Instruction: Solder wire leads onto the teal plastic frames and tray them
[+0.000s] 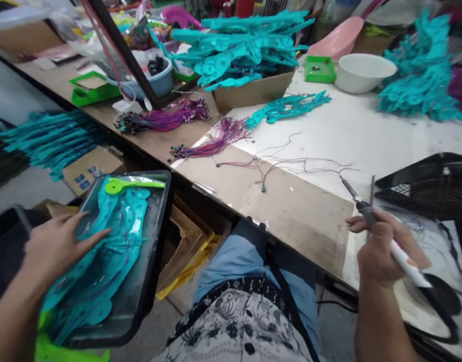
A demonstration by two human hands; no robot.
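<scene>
My left hand (59, 241) lies with fingers spread flat on turquoise plastic parts (113, 241) stacked in a black tray (155, 251) at my left side. A lime green piece (128, 185) rests on the top end of that stack. My right hand (381, 246) is closed round a soldering iron (366, 208) with a white handle, its tip pointing up and left over the worktable (347, 136). Thin loose wires (276, 168) lie on a brown board (287, 206) in front of the iron's tip.
Bundles of purple and red wires (211, 143) lie at the table's left edge. A cardboard box piled with turquoise parts (246, 50), a white bowl (362, 70) and a green tray (319, 68) stand at the back. A black fan grille (434, 186) sits at right.
</scene>
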